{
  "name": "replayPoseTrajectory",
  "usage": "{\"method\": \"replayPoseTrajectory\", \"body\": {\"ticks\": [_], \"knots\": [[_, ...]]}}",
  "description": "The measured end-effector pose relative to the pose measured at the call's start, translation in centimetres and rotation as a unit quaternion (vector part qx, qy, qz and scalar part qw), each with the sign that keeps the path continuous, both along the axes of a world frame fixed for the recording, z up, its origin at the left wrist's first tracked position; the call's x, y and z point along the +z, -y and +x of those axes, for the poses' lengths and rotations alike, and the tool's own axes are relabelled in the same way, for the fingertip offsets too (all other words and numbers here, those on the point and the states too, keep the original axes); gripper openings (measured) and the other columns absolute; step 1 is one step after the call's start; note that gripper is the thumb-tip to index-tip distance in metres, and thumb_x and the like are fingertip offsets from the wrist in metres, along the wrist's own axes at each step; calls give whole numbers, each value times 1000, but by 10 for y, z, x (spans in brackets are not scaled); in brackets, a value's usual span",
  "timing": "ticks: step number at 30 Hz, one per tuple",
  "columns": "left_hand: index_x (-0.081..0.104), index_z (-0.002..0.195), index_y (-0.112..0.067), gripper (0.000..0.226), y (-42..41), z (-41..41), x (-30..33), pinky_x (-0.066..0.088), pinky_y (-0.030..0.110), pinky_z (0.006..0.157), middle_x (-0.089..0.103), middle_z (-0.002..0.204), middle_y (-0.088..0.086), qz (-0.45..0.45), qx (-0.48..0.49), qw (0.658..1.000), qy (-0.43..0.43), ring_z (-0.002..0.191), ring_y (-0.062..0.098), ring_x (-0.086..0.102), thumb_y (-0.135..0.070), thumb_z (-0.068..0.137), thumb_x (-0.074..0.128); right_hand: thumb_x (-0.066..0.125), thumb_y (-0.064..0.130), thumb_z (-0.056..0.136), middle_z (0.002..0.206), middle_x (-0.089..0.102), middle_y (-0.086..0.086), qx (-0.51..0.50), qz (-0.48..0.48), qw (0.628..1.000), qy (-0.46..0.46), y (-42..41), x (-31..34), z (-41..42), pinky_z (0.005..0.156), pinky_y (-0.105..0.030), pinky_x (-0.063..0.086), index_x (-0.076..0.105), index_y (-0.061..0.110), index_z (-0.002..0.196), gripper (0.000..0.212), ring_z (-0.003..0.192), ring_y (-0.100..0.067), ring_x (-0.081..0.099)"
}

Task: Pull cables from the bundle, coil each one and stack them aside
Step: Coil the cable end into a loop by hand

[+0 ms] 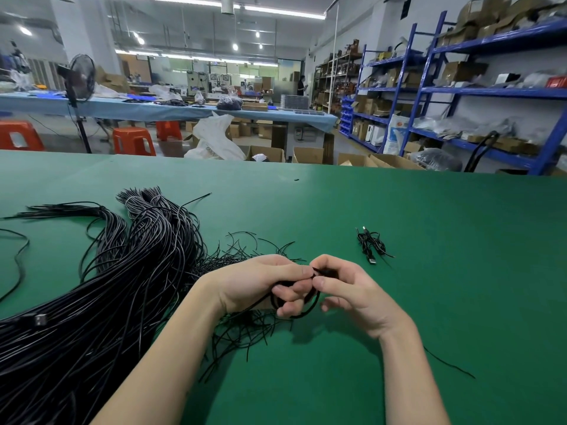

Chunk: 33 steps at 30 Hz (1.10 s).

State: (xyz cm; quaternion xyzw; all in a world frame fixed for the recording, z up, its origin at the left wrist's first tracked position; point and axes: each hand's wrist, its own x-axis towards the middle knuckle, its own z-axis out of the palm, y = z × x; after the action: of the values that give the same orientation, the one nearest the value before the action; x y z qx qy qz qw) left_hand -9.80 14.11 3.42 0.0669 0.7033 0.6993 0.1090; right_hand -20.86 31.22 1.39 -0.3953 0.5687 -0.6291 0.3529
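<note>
Both hands meet at the middle of the green tabletop (429, 271), working one black cable (302, 314). The left hand (260, 283) has its fingers curled round a small coil of it, loops hanging below the knuckles; the right hand (346, 286) pinches the cable between thumb and forefinger, grip tight, just touching the left at nine o'clock from itself. The big bundle (122, 286) sprawls at nine o'clock from the hands, its long axis running from seven towards twelve. One finished coil (371, 245) sits apart at one o'clock, nearer the right hand, so by my reading that hand carries this coil over there once wound.
</note>
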Motion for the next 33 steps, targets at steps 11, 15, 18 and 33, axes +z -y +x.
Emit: {"method": "replayPoseTrajectory", "body": {"ticks": [11,15,18,33], "knots": [[55,83,-17,35,3,-9,-2,47,35,82,61,73,-3,-289,150,945,-36,74,14,61,-41,106,44,72,10,92,86,76,-1,-96,62,993,-38,4,5,-5,52,-21,51,73,11,108,16,69,-13,70],[56,91,-24,29,-5,-14,-1,49,33,80,65,82,-7,-365,195,909,-43,76,9,61,-42,107,39,72,10,92,84,72,-5,-151,51,987,-26,9,6,-6,54,-21,54,77,10,102,12,65,-12,67],[51,107,-23,28,-9,-15,0,49,32,77,60,86,-8,-398,184,898,-23,74,7,56,-50,101,47,72,8,92,84,70,-9,-178,43,983,-4,11,6,-6,57,-23,57,77,7,100,10,63,-12,67],[45,99,-23,15,-11,-15,-5,38,14,60,56,78,-13,-438,149,881,-100,59,-3,50,-32,101,58,83,28,82,78,77,2,-250,29,959,131,19,4,-6,53,-20,52,65,16,101,29,62,-12,69]]}}
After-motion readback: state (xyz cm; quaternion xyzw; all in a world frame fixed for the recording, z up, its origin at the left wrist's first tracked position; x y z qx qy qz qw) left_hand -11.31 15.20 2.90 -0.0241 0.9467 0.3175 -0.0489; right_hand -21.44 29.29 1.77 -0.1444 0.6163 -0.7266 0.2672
